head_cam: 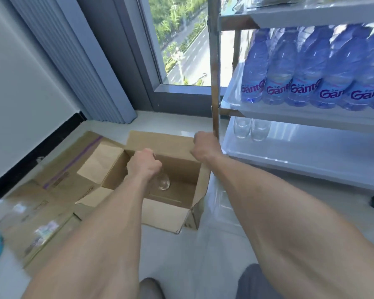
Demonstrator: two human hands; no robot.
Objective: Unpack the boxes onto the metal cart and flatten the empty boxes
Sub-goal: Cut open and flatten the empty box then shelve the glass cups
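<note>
Left hand (144, 164) grips a clear glass (162, 181) inside the open cardboard box (177, 167) on the floor. Right hand (204, 147) clasps the metal cart (214, 83) post; flattened boxes (52, 190) lie left.

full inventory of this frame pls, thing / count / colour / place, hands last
open box: 1, brown cardboard, on the floor left of the cart
glass: 1, clear, inside the open box, held
flattened boxes: count unclear, brown with purple tape, floor, left
metal cart: 1, silver, right
water bottles: a row, exact count cut off, blue-tinted, middle shelf
glasses: 2 visible, clear, bottom shelf, far left corner
window: 1, grey frame, behind the cart
left hand: in the box, gripping the glass
right hand: at the cart's upright post; grip unclear
</note>
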